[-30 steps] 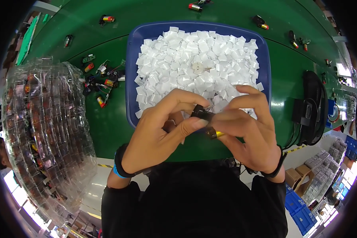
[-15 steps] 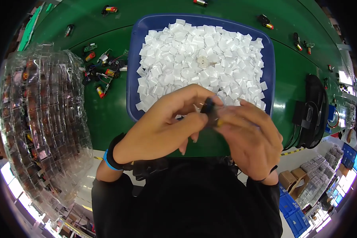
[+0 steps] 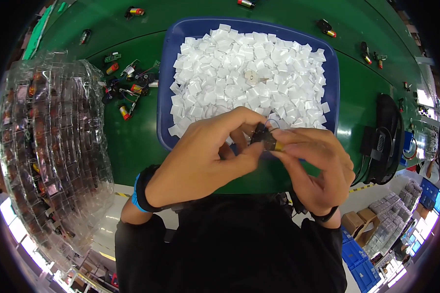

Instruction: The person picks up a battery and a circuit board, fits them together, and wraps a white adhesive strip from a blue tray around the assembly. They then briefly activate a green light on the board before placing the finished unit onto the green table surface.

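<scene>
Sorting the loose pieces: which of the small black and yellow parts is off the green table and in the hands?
The small part pinched between the left hand and right hand, above the blue tray. The other parts lie loose on the green table.

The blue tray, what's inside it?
The blue tray holds a heap of small white squares with one round pale piece among them. Its near edge and floor are hidden by both hands and the heap.
</scene>
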A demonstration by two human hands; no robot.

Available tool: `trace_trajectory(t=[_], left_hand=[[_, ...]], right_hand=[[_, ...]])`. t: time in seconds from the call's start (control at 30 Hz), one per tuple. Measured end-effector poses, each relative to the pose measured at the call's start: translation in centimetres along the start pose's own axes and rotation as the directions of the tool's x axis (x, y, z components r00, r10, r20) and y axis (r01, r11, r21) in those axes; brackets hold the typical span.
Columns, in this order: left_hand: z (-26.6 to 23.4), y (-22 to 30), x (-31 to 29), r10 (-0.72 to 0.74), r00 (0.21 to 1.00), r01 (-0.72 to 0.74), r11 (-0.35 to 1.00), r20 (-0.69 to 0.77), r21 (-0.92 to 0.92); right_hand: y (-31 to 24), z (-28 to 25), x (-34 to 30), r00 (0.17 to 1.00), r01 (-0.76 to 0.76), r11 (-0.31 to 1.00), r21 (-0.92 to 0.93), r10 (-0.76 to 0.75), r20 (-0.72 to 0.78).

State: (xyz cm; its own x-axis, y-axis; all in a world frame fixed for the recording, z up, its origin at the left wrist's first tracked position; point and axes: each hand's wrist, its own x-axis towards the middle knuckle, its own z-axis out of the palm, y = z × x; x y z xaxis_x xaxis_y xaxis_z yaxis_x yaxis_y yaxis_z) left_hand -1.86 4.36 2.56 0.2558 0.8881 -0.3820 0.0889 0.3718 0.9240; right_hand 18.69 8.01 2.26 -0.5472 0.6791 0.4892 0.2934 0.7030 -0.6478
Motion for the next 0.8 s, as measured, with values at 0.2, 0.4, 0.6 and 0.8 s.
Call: trace_trajectory(t=[0.2, 0.4, 0.6, 0.8], left_hand=[[0.6, -0.9, -0.1, 0.149, 0.986, -0.136, 0.977, -0.073, 0.163], [0.0, -1.0, -0.1, 0.168, 0.986, -0.168, 0.983, 0.000, 0.070], [0.6, -1.7, -0.5, 0.183, 0.978, -0.202, 0.954, -0.103, -0.220], [1.8, -2.8, -0.8, 0.373, 0.887, -0.429, 0.884, -0.272, -0.187]], right_hand=[[-0.3, 0.3, 0.0, 0.998, -0.056, 0.997, -0.050, 0.054, -0.037], [-0.4, -0.3, 0.6, 1.000, -0.001, 0.996, -0.087, 0.003, 0.026], [-1.6, -2.1, 1.6, 0.999, -0.017, 0.991, -0.129, 0.012, -0.042], [-1.5, 0.0, -0.5, 0.921, -0.385, 0.869, 0.310, 0.381, 0.075]])
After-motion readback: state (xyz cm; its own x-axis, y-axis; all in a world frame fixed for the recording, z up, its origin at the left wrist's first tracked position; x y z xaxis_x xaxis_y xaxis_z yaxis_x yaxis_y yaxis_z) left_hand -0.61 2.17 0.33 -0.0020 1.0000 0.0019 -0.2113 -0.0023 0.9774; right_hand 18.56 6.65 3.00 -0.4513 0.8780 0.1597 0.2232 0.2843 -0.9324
